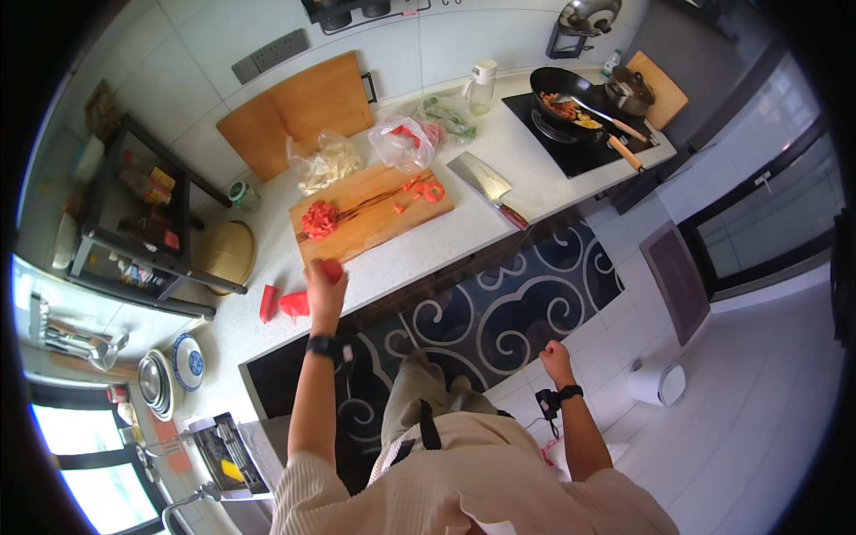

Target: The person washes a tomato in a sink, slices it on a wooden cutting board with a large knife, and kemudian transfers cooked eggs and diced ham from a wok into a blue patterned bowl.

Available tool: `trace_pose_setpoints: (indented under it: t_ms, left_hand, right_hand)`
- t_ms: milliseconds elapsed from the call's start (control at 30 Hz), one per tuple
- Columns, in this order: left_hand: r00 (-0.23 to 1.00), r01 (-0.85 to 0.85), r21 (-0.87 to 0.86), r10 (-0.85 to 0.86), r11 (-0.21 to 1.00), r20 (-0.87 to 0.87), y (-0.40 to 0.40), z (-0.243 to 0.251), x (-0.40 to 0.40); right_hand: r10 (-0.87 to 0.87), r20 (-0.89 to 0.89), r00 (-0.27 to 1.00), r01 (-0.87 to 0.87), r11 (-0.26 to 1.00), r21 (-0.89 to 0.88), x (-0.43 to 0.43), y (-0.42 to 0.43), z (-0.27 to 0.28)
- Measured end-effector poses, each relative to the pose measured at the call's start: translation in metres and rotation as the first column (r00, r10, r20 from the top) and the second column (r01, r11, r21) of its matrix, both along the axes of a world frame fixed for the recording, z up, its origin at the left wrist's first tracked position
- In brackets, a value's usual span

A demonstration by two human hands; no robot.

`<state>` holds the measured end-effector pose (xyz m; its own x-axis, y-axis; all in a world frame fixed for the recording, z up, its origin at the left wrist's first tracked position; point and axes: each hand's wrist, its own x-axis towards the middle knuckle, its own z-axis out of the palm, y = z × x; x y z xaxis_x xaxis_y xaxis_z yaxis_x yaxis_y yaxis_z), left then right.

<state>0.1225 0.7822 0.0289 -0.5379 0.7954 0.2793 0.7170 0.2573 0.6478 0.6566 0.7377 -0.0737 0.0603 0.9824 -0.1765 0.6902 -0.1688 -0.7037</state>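
My left hand grips a red tomato just beyond the near left corner of the wooden cutting board. Beside that hand on the counter lie a flattened red piece, perhaps a bag, and a red object of unclear kind. Chopped tomato is heaped at the board's left end; a cut tomato and small bits rest at its right. A cleaver lies right of the board. Away from the counter, my right hand hangs over the floor with curled fingers and nothing visible in it.
Behind the board are plastic bags of food and a glass pitcher. A wok holding food and a spatula stands on the cooktop beside a lidded pot. At left are a black shelf rack, a woven tray and bowls.
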Motion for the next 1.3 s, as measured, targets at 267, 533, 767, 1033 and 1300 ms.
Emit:
trace_pose_setpoints:
  t_ms: [267, 533, 767, 1033, 1300]
  left_hand:
    - [0.846, 0.031, -0.428, -0.252, 0.903, -0.470, 0.194, -0.083, -0.021]
    - [0.868, -0.061, -0.579, -0.243, 0.813, -0.433, 0.197, -0.096, -0.024]
    - [0.945, 0.068, -0.228, -0.136, 0.971, -0.297, 0.245, -0.002, 0.064]
    - [0.996, 0.042, 0.010, -0.041, 0.999, -0.076, 0.271, -0.013, 0.216]
    - [0.887, 0.331, -0.161, -0.249, 0.930, 0.388, 0.377, 0.047, 0.479]
  right_hand:
    - [-0.076, 0.046, 0.996, 0.082, 0.986, -0.145, 0.020, 0.072, 0.002]
    - [-0.224, -0.179, 0.958, 0.228, 0.974, 0.006, 0.005, 0.187, 0.055]
    - [-0.188, -0.056, 0.981, 0.193, 0.870, 0.454, 0.112, 0.330, 0.136]
    - [0.096, 0.210, 0.973, -0.207, 0.768, 0.606, 0.274, 0.548, 0.208]
    - [0.352, 0.619, 0.702, -0.642, 0.689, 0.337, 0.261, 0.692, 0.176]
